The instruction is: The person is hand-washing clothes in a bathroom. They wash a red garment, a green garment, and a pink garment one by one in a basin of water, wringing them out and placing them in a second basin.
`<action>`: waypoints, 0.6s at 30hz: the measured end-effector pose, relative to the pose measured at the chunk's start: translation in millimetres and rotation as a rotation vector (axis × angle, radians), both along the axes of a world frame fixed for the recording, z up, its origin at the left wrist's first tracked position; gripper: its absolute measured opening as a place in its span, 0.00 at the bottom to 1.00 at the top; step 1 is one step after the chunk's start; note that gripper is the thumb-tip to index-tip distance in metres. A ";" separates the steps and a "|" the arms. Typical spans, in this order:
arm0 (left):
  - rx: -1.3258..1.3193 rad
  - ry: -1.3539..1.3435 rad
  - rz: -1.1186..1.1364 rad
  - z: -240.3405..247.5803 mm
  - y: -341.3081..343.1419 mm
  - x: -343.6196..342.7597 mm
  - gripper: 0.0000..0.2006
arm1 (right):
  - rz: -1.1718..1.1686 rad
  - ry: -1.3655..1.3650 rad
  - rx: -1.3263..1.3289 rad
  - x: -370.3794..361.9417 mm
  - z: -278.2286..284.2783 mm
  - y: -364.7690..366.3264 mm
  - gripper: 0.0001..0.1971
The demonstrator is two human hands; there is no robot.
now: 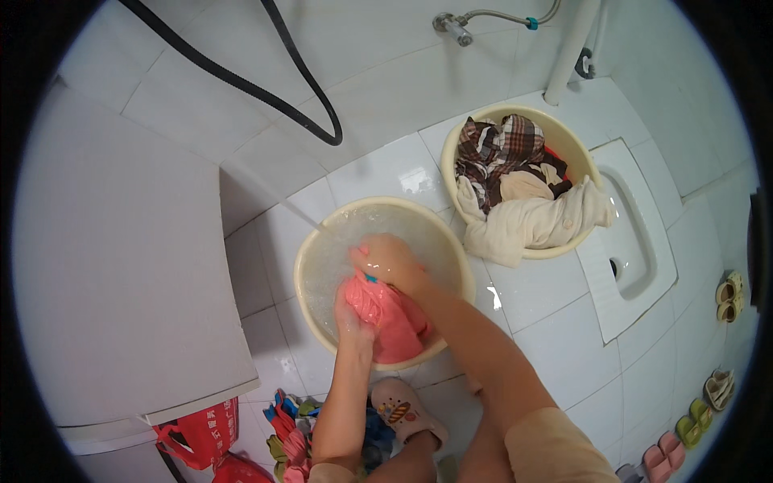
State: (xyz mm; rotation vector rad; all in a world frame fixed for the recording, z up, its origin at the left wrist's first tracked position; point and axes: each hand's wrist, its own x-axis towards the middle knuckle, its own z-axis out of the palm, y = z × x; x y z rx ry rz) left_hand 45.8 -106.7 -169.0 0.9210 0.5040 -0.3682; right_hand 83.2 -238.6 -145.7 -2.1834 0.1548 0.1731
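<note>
A wet pink garment [393,322] is bunched between my hands over a cream plastic basin [301,282] of cloudy water. My right hand [386,259] is closed on the top of the cloth, near a small blue patch. From the left side, my left hand [351,312] grips the same garment, its fingers partly covered by folds. The lower part of the cloth hangs toward the basin's near rim. A thin stream of water [299,212] falls into the basin from the upper left.
A second cream basin [448,165] holds plaid and cream clothes. Beside it lies a squat toilet [636,233]. Colourful clothes [294,435] are heaped near my clog [403,409]. A white cabinet [137,266] stands left, a black hose [233,79] hangs above, and slippers [663,457] line the right.
</note>
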 end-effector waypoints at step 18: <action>-0.459 0.111 -0.405 -9.0 34.6 23.5 0.32 | 0.292 -0.616 0.212 -107.9 30.8 55.0 0.15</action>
